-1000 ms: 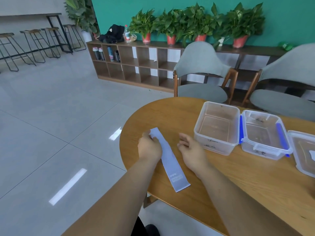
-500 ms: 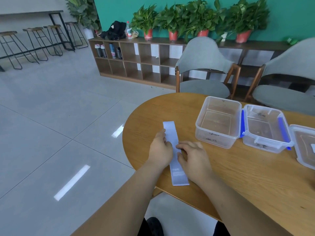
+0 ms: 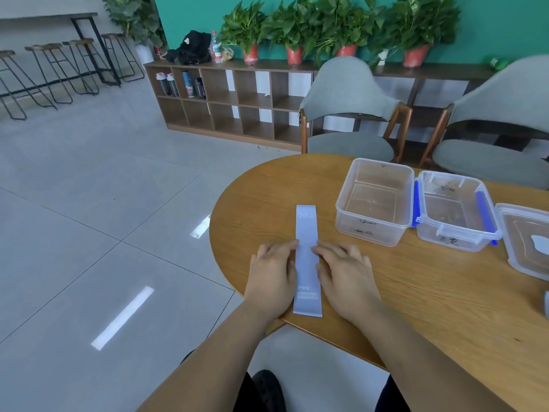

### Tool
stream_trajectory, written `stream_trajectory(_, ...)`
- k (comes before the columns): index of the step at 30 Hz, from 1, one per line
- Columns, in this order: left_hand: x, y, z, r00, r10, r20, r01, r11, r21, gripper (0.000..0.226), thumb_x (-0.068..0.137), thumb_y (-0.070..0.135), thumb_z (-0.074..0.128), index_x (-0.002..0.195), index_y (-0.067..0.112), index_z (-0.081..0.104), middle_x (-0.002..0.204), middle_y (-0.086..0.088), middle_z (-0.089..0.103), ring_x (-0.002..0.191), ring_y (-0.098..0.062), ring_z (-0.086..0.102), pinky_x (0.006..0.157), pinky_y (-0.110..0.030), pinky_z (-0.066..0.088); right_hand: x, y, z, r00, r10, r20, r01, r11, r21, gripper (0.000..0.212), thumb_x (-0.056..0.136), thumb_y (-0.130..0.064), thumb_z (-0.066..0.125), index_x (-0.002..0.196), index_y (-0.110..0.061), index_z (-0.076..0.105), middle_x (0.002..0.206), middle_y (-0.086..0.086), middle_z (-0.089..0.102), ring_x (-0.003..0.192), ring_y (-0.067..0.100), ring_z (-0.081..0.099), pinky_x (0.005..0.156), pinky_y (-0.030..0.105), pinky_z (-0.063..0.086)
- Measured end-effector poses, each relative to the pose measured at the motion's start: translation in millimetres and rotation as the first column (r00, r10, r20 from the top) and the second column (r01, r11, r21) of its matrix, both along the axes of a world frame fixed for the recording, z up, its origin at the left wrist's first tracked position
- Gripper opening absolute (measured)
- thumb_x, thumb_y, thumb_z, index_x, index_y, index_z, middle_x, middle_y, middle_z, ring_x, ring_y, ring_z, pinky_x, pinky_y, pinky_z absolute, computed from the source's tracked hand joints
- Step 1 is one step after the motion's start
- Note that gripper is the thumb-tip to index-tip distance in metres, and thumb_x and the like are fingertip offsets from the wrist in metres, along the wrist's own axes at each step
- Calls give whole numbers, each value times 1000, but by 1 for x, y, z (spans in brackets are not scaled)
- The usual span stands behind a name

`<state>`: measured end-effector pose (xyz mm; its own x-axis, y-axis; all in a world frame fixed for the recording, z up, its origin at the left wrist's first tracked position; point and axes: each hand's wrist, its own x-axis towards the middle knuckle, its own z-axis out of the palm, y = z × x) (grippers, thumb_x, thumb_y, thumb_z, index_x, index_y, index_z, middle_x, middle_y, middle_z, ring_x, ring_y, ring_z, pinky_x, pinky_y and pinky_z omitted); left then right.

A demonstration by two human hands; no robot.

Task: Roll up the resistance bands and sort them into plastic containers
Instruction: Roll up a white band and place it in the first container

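Resistance band (image 3: pixel 307 233), pale lilac, flat, marked "20", left hand (image 3: pixel 271 276) and right hand (image 3: pixel 346 273) touching its edges, fingers relaxed.

The resistance band (image 3: pixel 306 233) lies on the desk (image 3: pixel 416 301) between the left hand (image 3: pixel 271 275) and the right hand (image 3: pixel 346 275). To its right, three plastic containers (image 3: pixel 375 200) stand side by side. Two chairs (image 3: pixel 350 114) stand behind the desk.
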<state>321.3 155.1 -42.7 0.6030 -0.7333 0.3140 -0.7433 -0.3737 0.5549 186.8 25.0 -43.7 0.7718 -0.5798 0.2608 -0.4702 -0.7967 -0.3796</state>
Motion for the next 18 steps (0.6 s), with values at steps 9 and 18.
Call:
stream_trajectory(9,1,0,-4,1000,-4,-7,4,1000,-17,46,99,20,59,143,29,59,132,16,64,131,-9,45,108,-30,35,0,-3,-2,995,-64,72,59,996,71,37,102,-40,55,138,-37,61,143,-21,58,137,8,38,107,35,35)
stream_trajectory(18,2,3,2,998,-63,-19,64,997,48,50,98,29,60,147,32,53,138,17,60,134,-9,41,105,-26,29,-3,-1,3,996,-45,80,35,991,127,37,97,-35,63,133,-39,64,139,-25,59,136,6,40,104,34,34)
